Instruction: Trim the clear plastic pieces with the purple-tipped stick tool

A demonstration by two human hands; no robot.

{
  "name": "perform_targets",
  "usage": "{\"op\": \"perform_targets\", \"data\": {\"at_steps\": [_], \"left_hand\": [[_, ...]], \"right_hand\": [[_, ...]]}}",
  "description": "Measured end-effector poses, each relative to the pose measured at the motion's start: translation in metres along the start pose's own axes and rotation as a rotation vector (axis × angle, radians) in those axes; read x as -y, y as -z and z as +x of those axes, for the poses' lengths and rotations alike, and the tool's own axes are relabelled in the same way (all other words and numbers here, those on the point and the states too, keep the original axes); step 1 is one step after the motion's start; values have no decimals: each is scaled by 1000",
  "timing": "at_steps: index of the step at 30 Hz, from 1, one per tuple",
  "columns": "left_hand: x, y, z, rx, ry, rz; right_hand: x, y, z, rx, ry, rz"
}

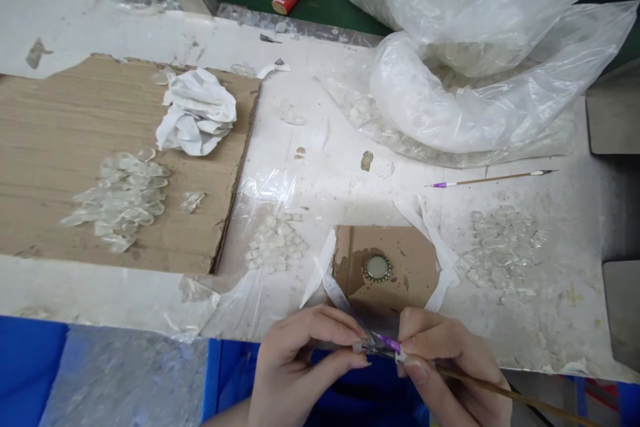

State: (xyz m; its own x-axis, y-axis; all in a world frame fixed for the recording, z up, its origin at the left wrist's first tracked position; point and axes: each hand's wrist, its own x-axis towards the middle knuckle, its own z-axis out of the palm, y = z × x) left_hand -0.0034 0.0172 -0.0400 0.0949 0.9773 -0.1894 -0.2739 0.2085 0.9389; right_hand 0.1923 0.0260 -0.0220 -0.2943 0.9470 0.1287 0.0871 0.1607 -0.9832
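Bottom centre, at the near edge of the worktop (pixel 330 147): right hand (pixel 450 363), grip closed on a wooden-handled brush (pixel 500 390) with a purple collar. Left hand (pixel 300 363), grip closed on a small clear piece (pixel 365 347), exact form unclear, touching the brush tip. Just ahead: cardboard square (pixel 385 267) bearing a gold-rimmed round cap (pixel 377 268).

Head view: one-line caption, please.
Left hand and right hand pinch a purple-banded wooden stick near a cardboard square.

Glass pieces (pixel 120 197) on cardboard sheet (pixel 60 127), workbench (pixel 320 87) left; plastic bag (pixel 465 73) behind right; bottle cap (pixel 377 268) on cardboard square (pixel 410 273).
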Motion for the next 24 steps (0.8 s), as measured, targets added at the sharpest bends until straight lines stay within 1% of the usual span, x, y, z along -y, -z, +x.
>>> {"op": "perform_targets", "data": {"at_steps": [4,7,10,12,14,16,18,20,21,24], "left_hand": [[0,0,-2,-4,-11,21],[0,0,-2,6,-23,25],[1,1,-2,-3,-12,-5],[1,1,-2,-14,22,-32],[2,1,-2,-21,65,-71],[3,1,-3,-25,108,-122],[4,2,-4,-28,157,-186],[6,2,-3,-31,206,-258],[6,1,-3,-33,226,-287],[8,1,-1,-38,252,-322]], "right_hand": [[0,0,1,-6,38,-14],[-1,0,1,-3,51,19],[-6,0,0,-108,78,-3],[-11,1,1,-203,104,-108],[-16,3,4,-250,138,-263],[-20,5,8,-224,171,-405],[-22,6,11,-175,175,-479],[-22,5,12,-174,155,-455],[-22,3,11,-198,142,-392],[-19,-4,5,-259,122,-96]]}}
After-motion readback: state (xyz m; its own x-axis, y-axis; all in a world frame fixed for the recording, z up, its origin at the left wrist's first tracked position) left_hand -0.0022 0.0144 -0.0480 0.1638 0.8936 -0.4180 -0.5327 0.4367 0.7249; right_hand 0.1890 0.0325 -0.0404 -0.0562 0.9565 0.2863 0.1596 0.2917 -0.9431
